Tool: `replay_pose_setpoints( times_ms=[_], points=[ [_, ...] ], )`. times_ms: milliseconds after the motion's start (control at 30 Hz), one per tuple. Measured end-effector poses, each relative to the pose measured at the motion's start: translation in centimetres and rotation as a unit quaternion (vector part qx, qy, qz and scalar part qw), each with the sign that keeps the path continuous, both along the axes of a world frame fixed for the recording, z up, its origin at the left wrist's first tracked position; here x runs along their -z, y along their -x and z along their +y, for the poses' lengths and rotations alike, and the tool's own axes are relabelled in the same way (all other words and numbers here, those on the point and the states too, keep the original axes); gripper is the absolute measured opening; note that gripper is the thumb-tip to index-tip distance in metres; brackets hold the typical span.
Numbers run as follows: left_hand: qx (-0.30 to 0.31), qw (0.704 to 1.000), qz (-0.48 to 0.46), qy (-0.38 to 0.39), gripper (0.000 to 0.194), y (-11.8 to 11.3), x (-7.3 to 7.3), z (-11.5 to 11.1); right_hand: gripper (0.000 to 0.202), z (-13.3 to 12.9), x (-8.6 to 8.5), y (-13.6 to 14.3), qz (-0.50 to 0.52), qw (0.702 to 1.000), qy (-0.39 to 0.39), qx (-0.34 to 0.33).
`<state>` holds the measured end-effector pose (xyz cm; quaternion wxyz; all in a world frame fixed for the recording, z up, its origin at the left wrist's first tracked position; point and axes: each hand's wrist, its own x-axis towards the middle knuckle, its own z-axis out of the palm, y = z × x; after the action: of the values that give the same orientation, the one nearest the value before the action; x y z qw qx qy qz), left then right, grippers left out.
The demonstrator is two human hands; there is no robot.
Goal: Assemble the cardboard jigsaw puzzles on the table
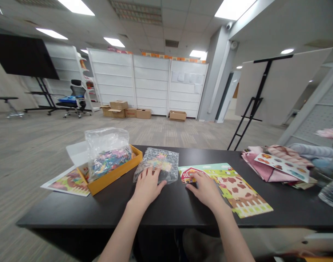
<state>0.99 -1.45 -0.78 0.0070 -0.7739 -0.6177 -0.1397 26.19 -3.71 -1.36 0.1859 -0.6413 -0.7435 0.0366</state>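
My left hand (148, 185) lies with its fingers spread on a clear plastic bag (170, 156), which has some colourful pieces inside. To its right, a partly assembled jigsaw puzzle (238, 187) shows a red barn, a spotted cow and a white fence. My right hand (207, 189) rests at the puzzle's left part, fingertips bent down on the barn section and thumb apart at its lower edge. The hand covers some of the puzzle there, so any loose piece beneath the fingers is hidden.
At left, a yellow box (115, 174) holds a large plastic bag (107, 151) of puzzle pieces, beside a printed picture sheet (70, 183). Folded cloths (253, 163) and a sticker sheet (283, 166) lie at right, near a pink flower (328, 133). The black table's front edge is close.
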Motion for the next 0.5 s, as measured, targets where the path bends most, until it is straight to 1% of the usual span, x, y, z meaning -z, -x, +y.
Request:
replay_pose_setpoints(
  times_ms=[67,133,167,233,300,367,433,500],
  points=[
    [-0.02,1.0,0.003,-0.016,0.046,-0.2,-0.8,-0.4,0.029,0.1,0.0,-0.3,0.022,1.0,-0.007,-0.012],
    [-0.036,0.999,-0.007,-0.018,0.031,-0.3,-1.7,-0.9,0.025,0.1,0.1,-0.8,0.053,0.998,-0.011,-0.029],
    [-0.04,0.999,-0.017,-0.015,0.029,-0.4,-2.2,-1.0,0.024,0.2,0.2,-1.1,0.068,0.997,-0.016,-0.037],
    [-0.023,0.999,-0.044,-0.012,0.032,-0.7,-2.9,-1.2,0.023,0.4,0.4,-1.7,0.094,0.994,-0.032,-0.046],
    [0.038,0.997,-0.069,-0.019,0.029,-1.5,-3.4,-1.1,0.019,0.7,0.7,-2.2,0.107,0.992,-0.042,-0.053],
    [0.134,0.987,-0.076,-0.037,0.02,-2.7,-3.5,-0.7,0.016,1.2,0.9,-2.5,0.105,0.992,-0.035,-0.056],
    [0.221,0.972,-0.062,-0.046,0.015,-4.1,-3.4,0.0,0.02,1.8,1.1,-2.7,0.095,0.994,-0.025,-0.05],
    [0.266,0.963,-0.034,-0.036,0.017,-5.4,-3.1,0.8,0.024,2.3,1.1,-2.7,0.084,0.995,-0.019,-0.041]
  ],
)
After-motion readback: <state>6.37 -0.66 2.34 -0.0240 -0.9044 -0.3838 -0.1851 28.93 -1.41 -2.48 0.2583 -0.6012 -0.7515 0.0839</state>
